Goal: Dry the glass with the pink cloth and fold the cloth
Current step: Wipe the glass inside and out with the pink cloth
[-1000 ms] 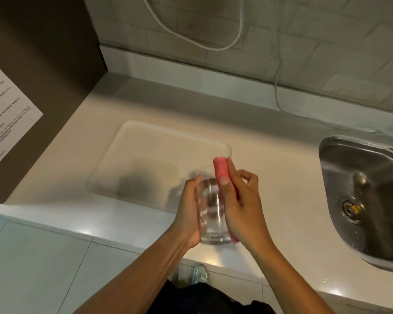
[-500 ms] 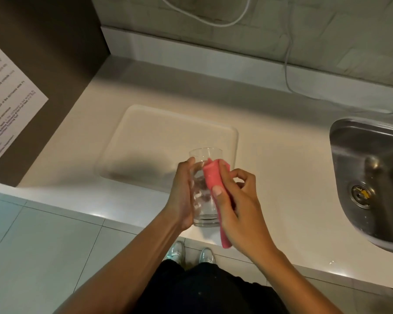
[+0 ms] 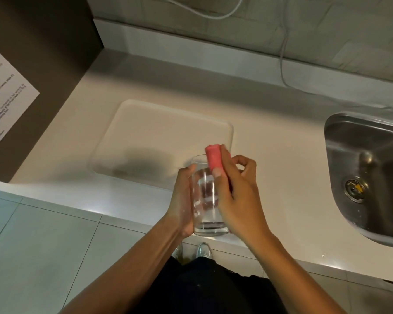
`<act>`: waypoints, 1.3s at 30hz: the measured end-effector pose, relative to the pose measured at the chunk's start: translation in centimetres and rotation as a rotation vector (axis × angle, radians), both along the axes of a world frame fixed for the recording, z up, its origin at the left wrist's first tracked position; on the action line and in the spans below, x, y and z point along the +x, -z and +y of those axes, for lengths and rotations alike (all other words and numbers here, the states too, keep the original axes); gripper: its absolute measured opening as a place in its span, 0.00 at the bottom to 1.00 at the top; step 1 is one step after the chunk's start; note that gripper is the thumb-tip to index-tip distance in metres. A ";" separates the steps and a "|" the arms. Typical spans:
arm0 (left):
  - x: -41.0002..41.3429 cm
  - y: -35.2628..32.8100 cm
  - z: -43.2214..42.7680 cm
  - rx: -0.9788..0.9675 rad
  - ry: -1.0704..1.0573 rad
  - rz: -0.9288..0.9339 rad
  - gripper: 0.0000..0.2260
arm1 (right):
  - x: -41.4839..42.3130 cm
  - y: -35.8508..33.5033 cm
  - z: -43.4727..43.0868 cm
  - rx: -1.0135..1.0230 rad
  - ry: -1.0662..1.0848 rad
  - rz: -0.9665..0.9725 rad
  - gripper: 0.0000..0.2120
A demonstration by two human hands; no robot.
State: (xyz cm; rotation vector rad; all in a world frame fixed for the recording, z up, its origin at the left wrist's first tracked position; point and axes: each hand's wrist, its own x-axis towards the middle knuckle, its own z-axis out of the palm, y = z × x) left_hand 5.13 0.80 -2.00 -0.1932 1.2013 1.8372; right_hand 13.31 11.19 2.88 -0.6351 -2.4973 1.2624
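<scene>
A clear drinking glass (image 3: 205,200) is held upright above the counter's front edge. My left hand (image 3: 182,205) wraps its left side. My right hand (image 3: 238,196) presses a folded pink cloth (image 3: 213,158) against the glass's right side. The cloth's top end sticks up past the rim, and the thumb pins it there. Most of the cloth is hidden behind my right hand.
A white tray (image 3: 114,143) lies on the pale countertop (image 3: 270,141) just beyond the glass. A steel sink (image 3: 363,168) sits at the right. A dark cabinet with a paper notice (image 3: 5,98) stands left. A white cable (image 3: 281,60) hangs along the tiled wall.
The pink cloth has slid up along the glass, its end now above the rim. Both hands and the glass stay over the counter's front edge.
</scene>
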 end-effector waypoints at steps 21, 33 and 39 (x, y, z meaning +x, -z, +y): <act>-0.9 -0.7 0.5 -0.002 -0.059 0.013 0.28 | 1.7 0.1 -0.8 0.069 -0.073 -0.032 0.24; -1.5 -0.9 -0.2 -0.092 -0.135 -0.034 0.27 | 5.2 0.9 -2.9 0.109 -0.165 -0.065 0.24; -0.7 -0.8 0.5 -0.078 -0.096 -0.070 0.27 | 2.4 0.5 -1.3 0.022 -0.044 -0.097 0.23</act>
